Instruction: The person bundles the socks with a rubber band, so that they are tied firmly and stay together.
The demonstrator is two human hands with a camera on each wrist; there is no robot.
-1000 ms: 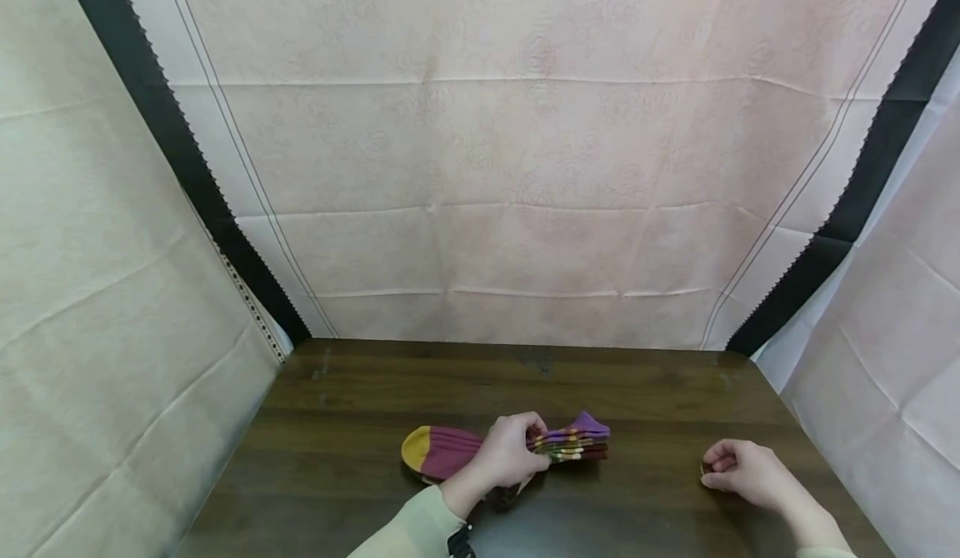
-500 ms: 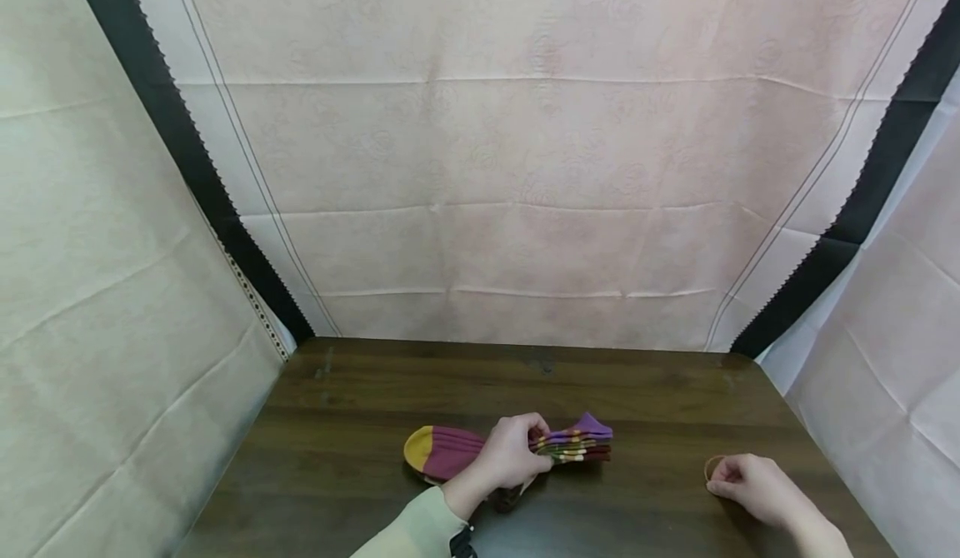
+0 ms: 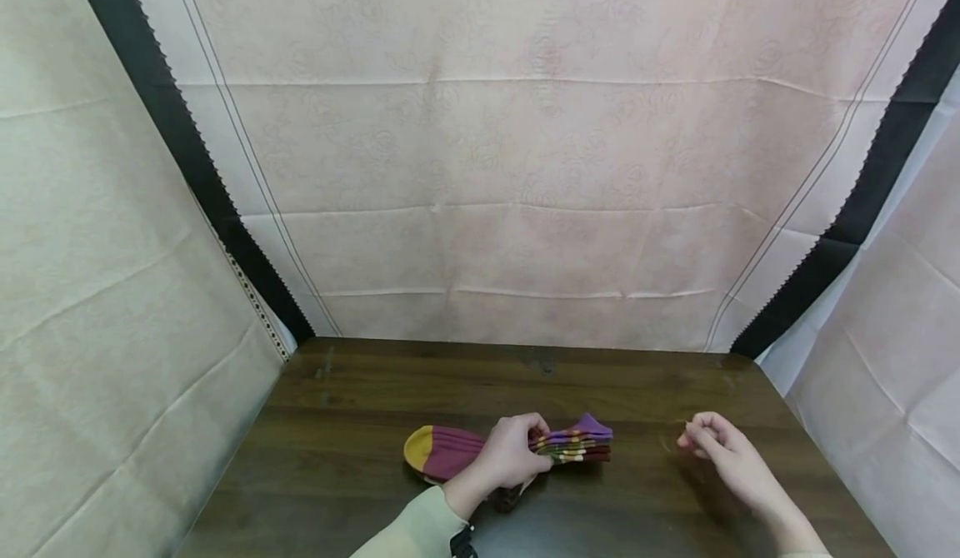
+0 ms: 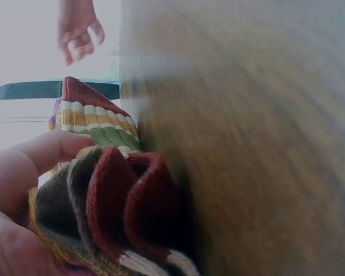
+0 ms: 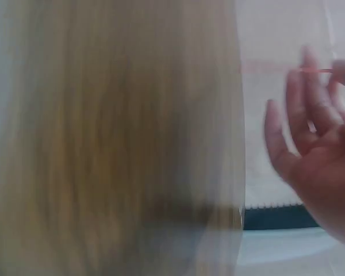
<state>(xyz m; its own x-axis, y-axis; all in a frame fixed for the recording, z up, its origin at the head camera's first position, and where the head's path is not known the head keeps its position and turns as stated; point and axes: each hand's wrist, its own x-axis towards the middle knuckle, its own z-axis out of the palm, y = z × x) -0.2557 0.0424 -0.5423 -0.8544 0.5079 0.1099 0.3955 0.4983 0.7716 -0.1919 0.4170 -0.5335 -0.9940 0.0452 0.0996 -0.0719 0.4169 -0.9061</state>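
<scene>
A bundle of socks point(image 3: 450, 451) lies on the table, the top one maroon with a yellow toe; striped cuffs and a purple edge show at its right end. My left hand point(image 3: 512, 451) grips the bundle near the cuffs, thumb on the near side. Close up in the left wrist view, the socks point(image 4: 106, 198) show dark red, grey, green and cream layers. My right hand point(image 3: 716, 450) is raised over the table to the right, apart from the socks. Between its thumb and fingers it pinches a thin rubber band point(image 5: 316, 71), blurred in the right wrist view.
The brown wooden table point(image 3: 360, 391) runs back to a pale cloth wall point(image 3: 487, 250). More cloth panels hang on the left point(image 3: 127, 333) and right point(image 3: 885, 325), with black strips along the corners.
My right hand has lifted and moved left towards the socks, turning as it carries the rubber band. The left hand and the socks have stayed in place.
</scene>
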